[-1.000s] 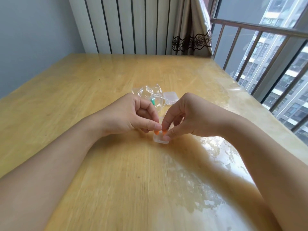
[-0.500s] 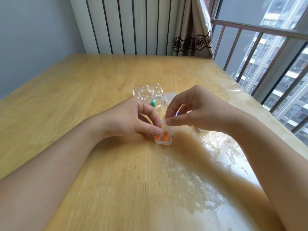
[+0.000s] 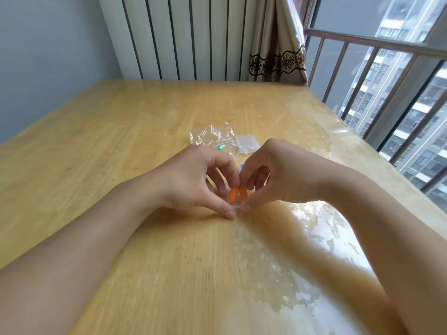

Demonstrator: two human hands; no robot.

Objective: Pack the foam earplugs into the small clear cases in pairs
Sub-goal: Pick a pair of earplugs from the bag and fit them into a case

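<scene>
Two bright orange foam earplugs point(image 3: 238, 194) lie side by side in a small colourless clear plastic case point(image 3: 234, 204). A crinkled transparent plastic bag point(image 3: 212, 136) shows a spot of teal-green inside. The second small plastic case point(image 3: 246, 143) looks frosted white. The wooden table point(image 3: 121, 141) is honey yellow with pale streaked grain. The beige curtain point(image 3: 278, 32) carries a dark brown lace-patterned band.

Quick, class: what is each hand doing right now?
Left hand: pinching the small clear case with orange earplugs.
Right hand: pinching the same case.
</scene>
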